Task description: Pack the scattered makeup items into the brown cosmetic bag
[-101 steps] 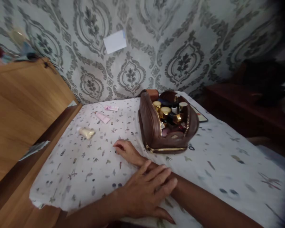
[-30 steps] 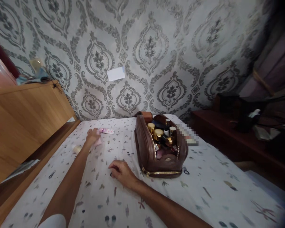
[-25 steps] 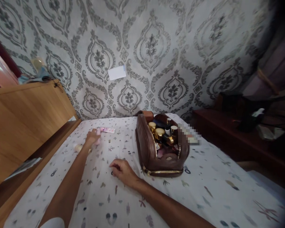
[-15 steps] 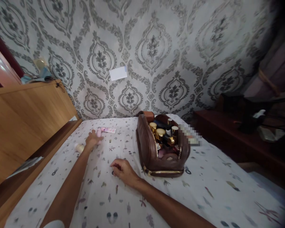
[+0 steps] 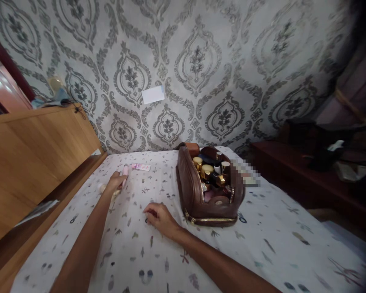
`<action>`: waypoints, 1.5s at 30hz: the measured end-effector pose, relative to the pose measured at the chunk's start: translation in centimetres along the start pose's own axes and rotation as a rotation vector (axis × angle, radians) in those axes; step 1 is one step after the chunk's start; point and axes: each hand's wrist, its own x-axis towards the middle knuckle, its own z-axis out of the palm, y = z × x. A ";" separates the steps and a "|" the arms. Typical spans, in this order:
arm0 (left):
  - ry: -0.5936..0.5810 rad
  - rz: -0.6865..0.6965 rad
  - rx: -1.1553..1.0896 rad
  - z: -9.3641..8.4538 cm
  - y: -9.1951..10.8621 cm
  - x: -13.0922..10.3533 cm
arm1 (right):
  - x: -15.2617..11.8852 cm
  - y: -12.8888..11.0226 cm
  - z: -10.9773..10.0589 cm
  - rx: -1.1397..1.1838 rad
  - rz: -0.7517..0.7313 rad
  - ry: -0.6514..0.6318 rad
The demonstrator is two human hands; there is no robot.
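At the left of the sheet, my left hand (image 5: 115, 181) is closed around a slim pink bottle (image 5: 125, 173), whose upper end sticks out beyond the fingers. A cream-coloured bottle (image 5: 102, 188) lies on the sheet, partly hidden behind that hand and wrist. Just past the pink bottle lies a pink and white tube (image 5: 141, 167). My right hand (image 5: 160, 219) rests low over the sheet, left of the brown bag, with loosely bent fingers and nothing visible in them. The brown leather bag (image 5: 186, 189) stands unzipped, filled with several gold-capped bottles (image 5: 206, 172).
The white patterned sheet (image 5: 158, 260) reaches the papered wall (image 5: 198, 77). A wooden board (image 5: 39, 150) rises along the left edge. On the right stands a dark red cabinet (image 5: 280, 167) with dark items on top. A blurred flat item (image 5: 248, 177) lies behind the bag.
My left hand has closed on the pink bottle and tilted it, drawing it slightly back toward me. The right hand has hardly moved.
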 end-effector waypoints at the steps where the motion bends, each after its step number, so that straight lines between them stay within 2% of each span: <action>1: -0.012 -0.021 -0.074 0.0 -0.2 -0.3 | 0.0 0.1 0.0 0.000 0.003 -0.003; 5: -0.085 -0.072 -0.382 0.2 -0.6 -1.7 | 0.2 0.3 0.0 0.010 0.019 -0.008; 10: -0.216 -0.017 -0.710 0.6 -0.8 -4.4 | 0.2 0.1 0.0 0.039 0.035 -0.005; 14: -0.297 0.032 -0.862 1.2 -1.0 -6.9 | 0.1 -0.1 0.0 0.093 0.066 -0.010; 19: -0.386 0.080 -0.956 2.1 -1.2 -9.6 | 0.2 0.0 0.1 0.197 0.084 0.050; 24: -0.448 0.068 -0.999 3.3 -1.5 -11.3 | 0.2 0.4 0.3 0.273 0.094 0.111; 33: -0.661 0.078 -0.954 4.8 -1.2 -13.5 | 0.1 -1.0 -0.1 0.329 0.176 0.086; 39: -0.634 0.057 -0.940 5.1 -1.5 -13.2 | -0.5 -1.6 -0.4 0.043 0.168 0.120; 45: -0.418 -0.020 -0.879 5.5 -0.8 -13.3 | -0.9 -2.1 -0.7 -0.177 0.114 0.120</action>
